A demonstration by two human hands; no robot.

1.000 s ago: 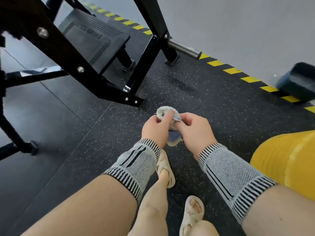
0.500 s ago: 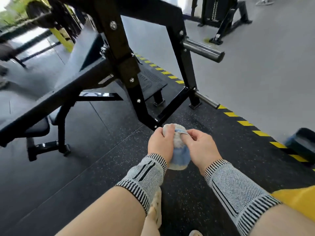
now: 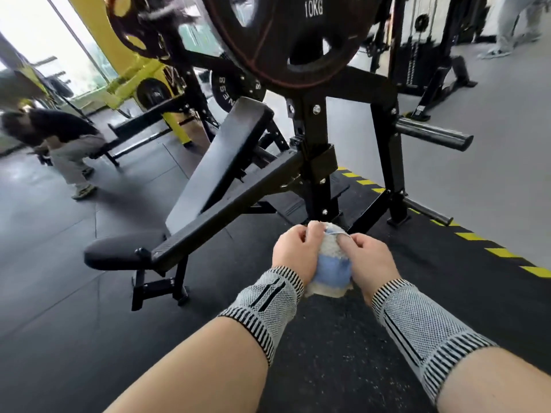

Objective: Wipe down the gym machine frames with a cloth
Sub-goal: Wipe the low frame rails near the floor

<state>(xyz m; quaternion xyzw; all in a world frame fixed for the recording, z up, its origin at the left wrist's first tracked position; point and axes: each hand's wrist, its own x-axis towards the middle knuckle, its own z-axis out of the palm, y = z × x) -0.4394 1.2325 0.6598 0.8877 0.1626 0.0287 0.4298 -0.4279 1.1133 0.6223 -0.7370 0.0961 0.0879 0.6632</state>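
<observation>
A fluffy white and light-blue cloth [image 3: 331, 263] is bunched between both my hands, low in the middle of the view. My left hand [image 3: 293, 253] grips its left side with curled fingers. My right hand [image 3: 369, 262] pinches its top edge and right side. Just beyond the cloth stands the black machine frame [image 3: 316, 162], an upright post with bolts and a long slanted beam. A black 10 kg weight plate [image 3: 298, 34] hangs on the frame above. The hands are a short way in front of the post's base, not touching it.
An inclined black bench pad [image 3: 220, 156] and small seat [image 3: 119, 251] lie left of the frame. A steel plate peg [image 3: 432, 138] sticks out to the right. Yellow-black floor tape [image 3: 504, 253] runs along the mat edge. A person [image 3: 59, 138] bends over at far left.
The view has lifted from the floor up to the machine, bringing the bench and weight plate into sight. Both hands still hold the cloth, now showing more of its blue side.
</observation>
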